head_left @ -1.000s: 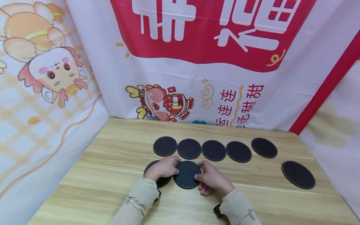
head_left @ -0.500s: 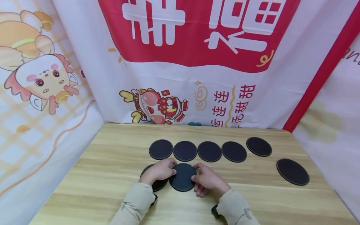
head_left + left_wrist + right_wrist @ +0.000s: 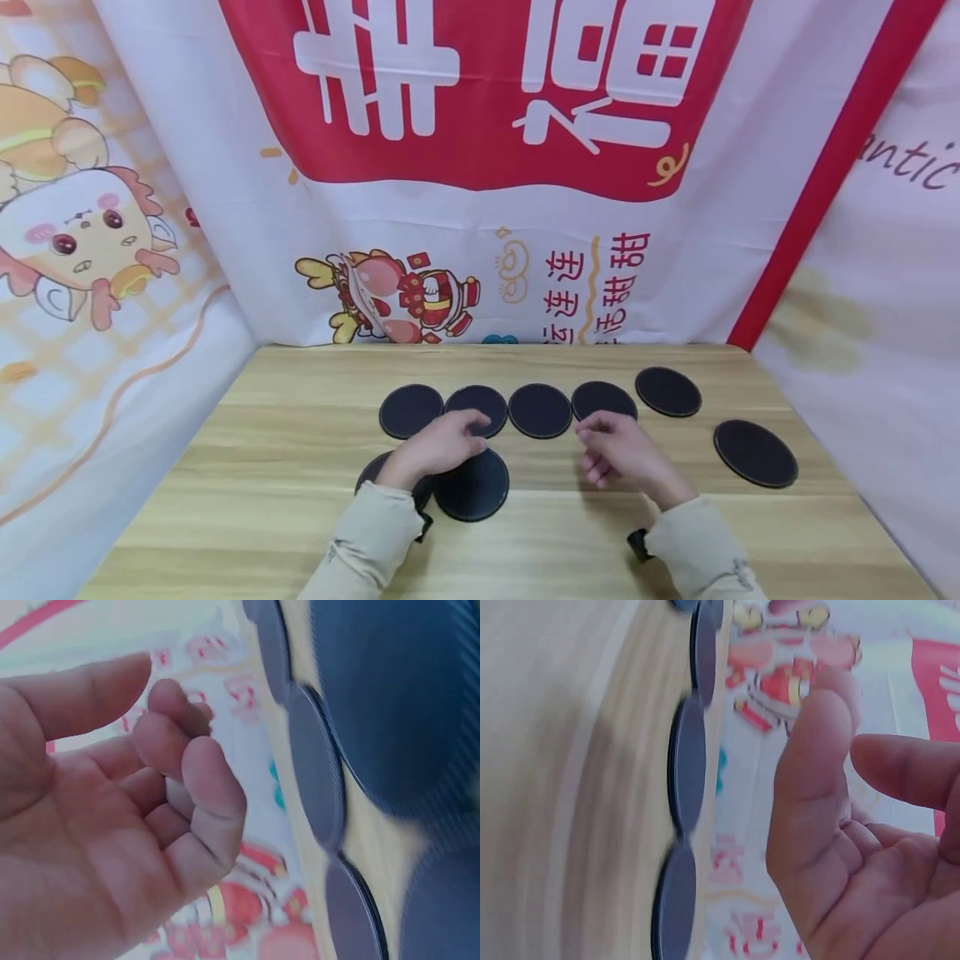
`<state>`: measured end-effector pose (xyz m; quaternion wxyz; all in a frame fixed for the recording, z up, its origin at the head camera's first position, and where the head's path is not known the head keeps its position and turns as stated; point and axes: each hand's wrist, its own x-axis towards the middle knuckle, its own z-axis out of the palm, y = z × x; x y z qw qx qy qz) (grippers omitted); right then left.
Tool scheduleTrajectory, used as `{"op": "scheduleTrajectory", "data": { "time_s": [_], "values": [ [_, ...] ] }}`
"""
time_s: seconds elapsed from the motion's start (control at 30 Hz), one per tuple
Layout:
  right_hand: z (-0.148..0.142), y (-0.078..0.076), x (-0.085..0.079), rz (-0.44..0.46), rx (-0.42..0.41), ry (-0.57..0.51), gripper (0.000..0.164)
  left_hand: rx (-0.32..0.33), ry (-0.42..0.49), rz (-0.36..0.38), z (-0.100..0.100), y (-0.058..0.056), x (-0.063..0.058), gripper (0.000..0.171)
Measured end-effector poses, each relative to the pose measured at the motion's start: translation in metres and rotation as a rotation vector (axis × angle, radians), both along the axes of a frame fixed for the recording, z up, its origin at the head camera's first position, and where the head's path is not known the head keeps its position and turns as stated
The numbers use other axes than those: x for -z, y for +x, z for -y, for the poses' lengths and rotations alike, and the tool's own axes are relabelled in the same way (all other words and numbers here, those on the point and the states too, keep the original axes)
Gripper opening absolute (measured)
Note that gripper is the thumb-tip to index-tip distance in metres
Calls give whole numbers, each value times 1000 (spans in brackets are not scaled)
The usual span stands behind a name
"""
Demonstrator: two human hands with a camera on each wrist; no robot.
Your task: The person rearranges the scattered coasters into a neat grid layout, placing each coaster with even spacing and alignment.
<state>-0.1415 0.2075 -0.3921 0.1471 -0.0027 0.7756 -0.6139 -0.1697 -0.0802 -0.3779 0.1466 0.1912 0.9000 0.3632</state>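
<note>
Round black coasters lie flat on the wooden table. In the head view my left hand (image 3: 438, 446) hovers over the front pair, apart from them, with loosely bent fingers and nothing held. Beneath it is the right front coaster (image 3: 474, 490); the left front coaster (image 3: 369, 472) is partly hidden by the hand. Behind them runs a row: a left-end coaster (image 3: 411, 412), a second coaster (image 3: 468, 402), a third coaster (image 3: 540, 411) and a right-end coaster (image 3: 603, 397). My right hand (image 3: 626, 454), also holding nothing, hangs in front of the right-end one, fingers loosely curled.
Two more coasters stand apart on the right: a back coaster (image 3: 668, 392) and a nearer coaster (image 3: 755, 452). A white and red printed cloth (image 3: 450, 200) hangs along the table's (image 3: 570, 550) back edge. Patterned cloths also hang at both sides.
Both hands have let go of the right front coaster, which now lies beside the left front one. My right hand has moved off to the right; the left has lifted slightly. The view has shifted.
</note>
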Motion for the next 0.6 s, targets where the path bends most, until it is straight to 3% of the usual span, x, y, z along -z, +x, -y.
{"op": "scheduleTrajectory", "data": {
  "time_s": [0.2,0.37,0.5,0.6],
  "values": [
    [-43,-6,-2,-17,121,68,19,58,110,3,-58,-6,-3,25],
    [-88,-18,-4,-81,188,159,22,99,214,102,-118,-12,-6,21],
    [-137,-28,-7,-125,236,368,31,94,339,227,-171,-19,-5,18],
    [-173,-30,-5,-130,220,580,34,65,435,320,-207,-20,2,17]
  ]
}}
